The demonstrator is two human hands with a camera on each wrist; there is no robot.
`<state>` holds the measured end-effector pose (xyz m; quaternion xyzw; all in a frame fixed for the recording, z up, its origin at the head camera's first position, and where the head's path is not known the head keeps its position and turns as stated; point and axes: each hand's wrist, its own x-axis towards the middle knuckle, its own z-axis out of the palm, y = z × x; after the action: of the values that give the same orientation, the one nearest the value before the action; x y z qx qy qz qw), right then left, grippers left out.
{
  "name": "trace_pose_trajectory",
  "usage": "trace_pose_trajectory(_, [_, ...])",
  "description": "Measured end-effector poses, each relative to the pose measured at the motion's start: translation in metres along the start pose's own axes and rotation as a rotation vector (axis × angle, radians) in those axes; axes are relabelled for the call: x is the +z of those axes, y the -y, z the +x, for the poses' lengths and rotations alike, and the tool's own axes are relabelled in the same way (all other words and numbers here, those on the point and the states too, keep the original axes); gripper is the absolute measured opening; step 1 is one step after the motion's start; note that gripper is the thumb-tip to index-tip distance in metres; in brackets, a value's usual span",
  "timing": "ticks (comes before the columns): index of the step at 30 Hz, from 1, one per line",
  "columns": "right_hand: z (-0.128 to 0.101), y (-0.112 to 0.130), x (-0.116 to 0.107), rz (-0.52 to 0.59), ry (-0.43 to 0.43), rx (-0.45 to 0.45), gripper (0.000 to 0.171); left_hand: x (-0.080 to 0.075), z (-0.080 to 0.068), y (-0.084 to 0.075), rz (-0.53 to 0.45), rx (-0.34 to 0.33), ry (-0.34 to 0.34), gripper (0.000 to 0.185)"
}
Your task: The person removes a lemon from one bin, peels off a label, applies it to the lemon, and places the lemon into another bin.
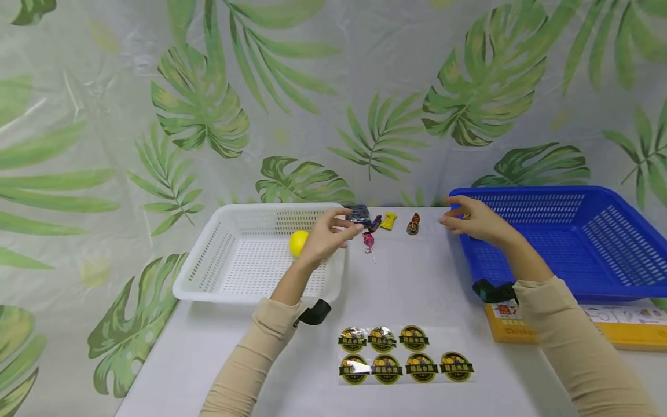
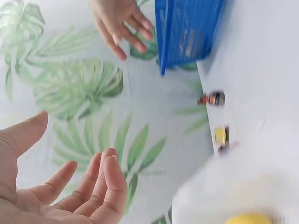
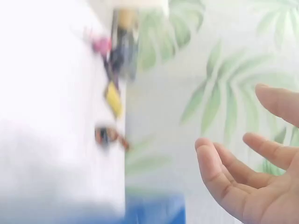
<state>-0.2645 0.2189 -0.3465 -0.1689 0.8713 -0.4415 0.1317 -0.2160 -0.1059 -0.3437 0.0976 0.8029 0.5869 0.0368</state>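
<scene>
On the white surface (image 1: 411,289), a sheet of round stickers (image 1: 387,368) lies nearest, with an orange box (image 1: 513,332) to its right. Beyond them stand a white basket (image 1: 255,266), holding a round yellow thing (image 1: 299,242), and a blue basket (image 1: 563,249). The person's left hand (image 1: 326,233) hovers over the white basket's right side, the right hand (image 1: 478,221) by the blue basket's left rim; both hands' fingers are spread and loosely bent. Between the baskets lie a pink lollipop (image 1: 368,240), a yellow candy (image 1: 388,220), a brown-wrapped candy (image 1: 413,225) and a dark packet (image 1: 359,214). Behind hangs a leaf-patterned cloth (image 1: 385,69).
</scene>
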Motion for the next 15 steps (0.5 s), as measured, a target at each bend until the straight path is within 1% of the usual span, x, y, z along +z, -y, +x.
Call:
trace_pose_trajectory(2, [0.005,0.007,0.014,0.04,0.01,-0.023,0.064,-0.018,0.001,0.004,0.005,-0.027,-0.02,0.051])
trace_pose_trajectory(5, [0.015,0.016,0.036,0.109,0.028,-0.036,0.063,-0.045,0.004,0.008,0.014,-0.066,-0.031,0.052])
trace_pose_trajectory(9, [0.031,0.025,0.068,0.166,0.045,-0.039,0.065,-0.079,0.012,0.015,0.026,-0.125,-0.051,0.054])
trace_pose_trajectory(12, [0.041,0.031,0.089,0.213,0.066,-0.049,0.066,-0.098,0.021,0.021,0.034,-0.19,-0.076,0.057])
trace_pose_trajectory(15, [0.048,0.039,0.109,0.264,0.081,-0.06,0.067,-0.111,0.032,0.033,0.037,-0.267,-0.099,0.059])
